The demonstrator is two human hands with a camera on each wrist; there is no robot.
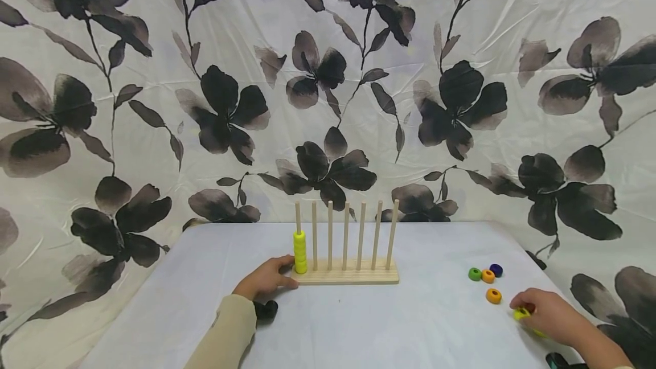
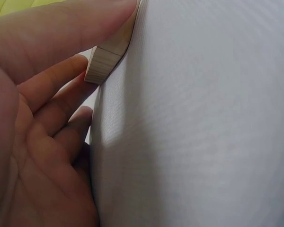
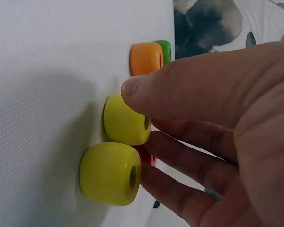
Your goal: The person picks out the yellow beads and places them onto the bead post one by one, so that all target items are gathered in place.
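A pale wooden peg stand [image 1: 348, 279] with several upright rods stands on the table. Yellow beads [image 1: 299, 252] are stacked on its leftmost rod. My left hand [image 1: 265, 279] holds the left end of the base, thumb in front and fingers behind; in the left wrist view the base corner [image 2: 104, 61] shows between them. At the table's right side my right hand [image 1: 556, 315] pinches a yellow bead [image 3: 123, 120] between thumb and fingers, low at the tabletop. A second yellow bead [image 3: 106, 175] lies against it, and a red bead [image 3: 146, 155] is partly hidden behind.
Left of the right hand lie an orange bead [image 1: 493, 296], another orange bead [image 1: 488, 275], a green bead [image 1: 474, 274] and a dark blue bead [image 1: 495, 270]. A floral cloth [image 1: 318, 130] hangs behind the white table [image 1: 400, 323].
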